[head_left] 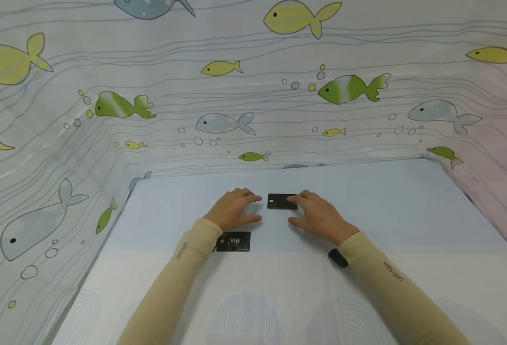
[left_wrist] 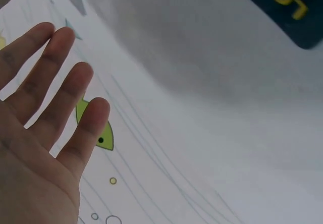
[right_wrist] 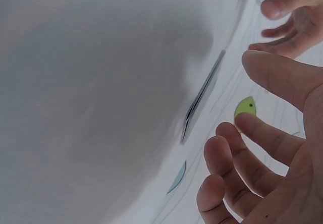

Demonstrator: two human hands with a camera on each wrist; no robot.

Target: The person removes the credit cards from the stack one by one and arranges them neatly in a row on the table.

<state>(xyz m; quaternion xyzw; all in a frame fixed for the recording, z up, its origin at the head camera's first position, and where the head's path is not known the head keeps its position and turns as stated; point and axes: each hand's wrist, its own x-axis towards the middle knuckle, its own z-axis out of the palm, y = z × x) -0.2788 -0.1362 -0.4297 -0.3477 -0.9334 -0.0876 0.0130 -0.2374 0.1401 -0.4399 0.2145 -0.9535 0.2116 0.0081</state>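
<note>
The black card [head_left: 279, 203] lies flat on the white table [head_left: 409, 206] near the mid of the pic, btwn the L hand [head_left: 235, 210] and the R hand [head_left: 322, 215]. L fingers are loose, holding nothing, w/ a gap btwn them and the card. R fingers are bent a bit, not gripping; one fingertip is over the card's right end, can't tell if touching. The table's far edge runs across the mid of the pic; its sides slant to lower left and lower right. Lots of flat room right of the R hand. The Vip card [head_left: 238, 247] is just below the L hand, its top left corner under the L cuff [head_left: 203, 238]. A small black thing [head_left: 338, 258] is by the R sleeve [head_left: 391, 282]. Fish cloth [head_left: 236, 43] goes up behind like a wall.
</note>
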